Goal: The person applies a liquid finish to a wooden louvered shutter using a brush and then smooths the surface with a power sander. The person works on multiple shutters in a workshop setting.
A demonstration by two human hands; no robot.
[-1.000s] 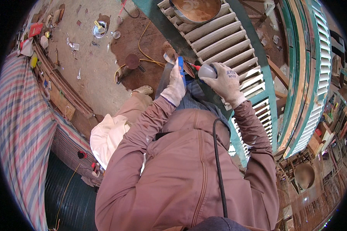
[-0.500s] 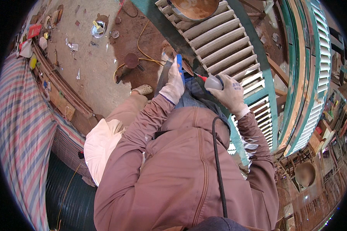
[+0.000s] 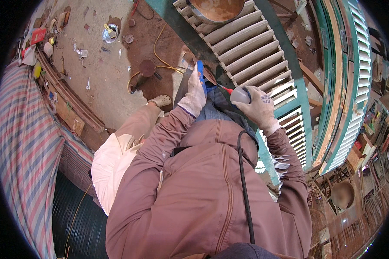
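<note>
My gloved left hand (image 3: 193, 96) is closed around a blue piece (image 3: 200, 70), perhaps a tool's handle; its exact kind is hard to make out. Against it, on the right, shows a thin brown strip (image 3: 209, 77). In my gloved right hand (image 3: 261, 107) is a translucent squeeze bottle (image 3: 238, 96) with a red nozzle (image 3: 226, 89). The bottle lies on its side, its thin tip pointing left toward the green frame of a louvred shutter panel (image 3: 251, 49). Bare pale slats fill the panel beside my right hand.
A round pan (image 3: 218, 11) of brownish stuff sits on the panel's far end. More green louvred panels (image 3: 354, 86) stand at the right. A person in pale clothing (image 3: 112, 166) is close on my left. A yellow cord (image 3: 157, 47) crosses the littered floor.
The bottle has turned slightly in my right hand. The person on my left has shifted a little. My left hand stays almost where it was.
</note>
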